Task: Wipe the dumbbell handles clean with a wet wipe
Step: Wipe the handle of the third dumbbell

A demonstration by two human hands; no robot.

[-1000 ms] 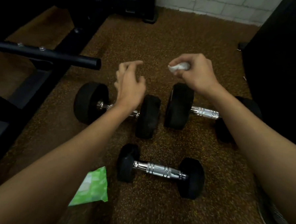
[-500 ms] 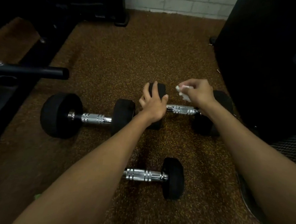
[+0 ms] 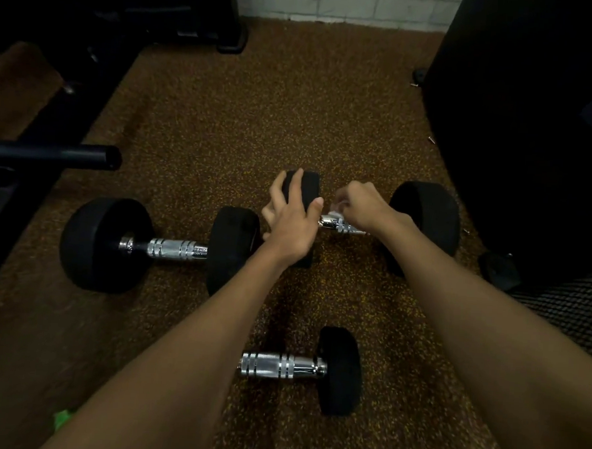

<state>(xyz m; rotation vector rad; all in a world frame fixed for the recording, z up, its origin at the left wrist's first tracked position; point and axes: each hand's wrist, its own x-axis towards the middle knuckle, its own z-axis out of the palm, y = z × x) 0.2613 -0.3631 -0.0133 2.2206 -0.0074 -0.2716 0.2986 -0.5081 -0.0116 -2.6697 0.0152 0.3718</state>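
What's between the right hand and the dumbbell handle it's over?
Head view: the white wet wipe, held in the right hand, sits just over the chrome handle.

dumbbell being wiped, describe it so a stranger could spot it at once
On the speckled brown floor, look beside the tall black block on the right. The dumbbell nearest it is the one: alone of three, it has the left hand resting on one head and the right hand holding a white wet wipe at its chrome handle.

L hand [image 3: 289, 220] & R hand [image 3: 364, 207] bare, w/ bare forearms [image 3: 177, 372] to frame edge.
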